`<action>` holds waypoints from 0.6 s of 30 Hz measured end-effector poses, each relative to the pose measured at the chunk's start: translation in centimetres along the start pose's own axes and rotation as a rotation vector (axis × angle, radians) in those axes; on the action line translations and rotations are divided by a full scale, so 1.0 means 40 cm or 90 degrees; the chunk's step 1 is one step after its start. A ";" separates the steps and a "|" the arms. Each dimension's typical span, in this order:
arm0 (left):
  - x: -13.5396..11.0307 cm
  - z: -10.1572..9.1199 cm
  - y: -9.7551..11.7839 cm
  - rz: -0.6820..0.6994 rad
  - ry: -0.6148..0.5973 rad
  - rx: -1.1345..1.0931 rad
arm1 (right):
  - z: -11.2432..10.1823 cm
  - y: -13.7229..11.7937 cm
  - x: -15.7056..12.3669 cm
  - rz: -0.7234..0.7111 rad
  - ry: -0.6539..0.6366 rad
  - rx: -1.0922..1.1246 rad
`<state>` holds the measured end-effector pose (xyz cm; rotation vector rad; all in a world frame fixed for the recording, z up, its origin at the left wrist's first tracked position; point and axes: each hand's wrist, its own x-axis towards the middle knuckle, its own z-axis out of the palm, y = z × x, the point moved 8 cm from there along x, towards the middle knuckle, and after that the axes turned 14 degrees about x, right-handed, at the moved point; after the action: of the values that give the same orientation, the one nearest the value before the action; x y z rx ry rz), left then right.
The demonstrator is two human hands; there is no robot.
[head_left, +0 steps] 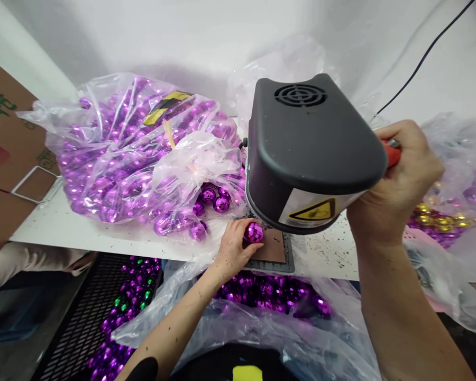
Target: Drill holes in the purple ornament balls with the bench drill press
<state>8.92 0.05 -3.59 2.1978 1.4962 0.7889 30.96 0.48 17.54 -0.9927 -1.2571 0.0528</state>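
Observation:
My left hand [235,244] pinches a shiny purple mirrored ball [255,232] between thumb and fingers. The ball is just over a brown square board [273,246] on a grey mat [289,256]. Whether it touches the board I cannot tell. My right hand [404,164] is wrapped round the red handle [392,154] on the side of a black machine [301,137] with a round vent on top. The machine's underside is hidden from above. Loose purple balls [221,204] lie at the mouth of a clear bag, left of the machine.
A large clear bag of purple balls [115,153] fills the table's left. Below the front edge, an opened plastic bag [262,333] holds more. A black crate [79,312] with purple and green balls stands lower left. A cardboard box [8,159] is far left, a person's sleeve [19,262] beneath.

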 end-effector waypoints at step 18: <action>0.056 0.075 0.037 -0.036 -0.079 0.010 | 0.000 -0.011 0.002 -0.006 -0.002 -0.015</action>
<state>12.51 1.62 -4.51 2.1631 1.5005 0.6129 30.78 0.28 17.88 -1.0074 -1.2679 0.0326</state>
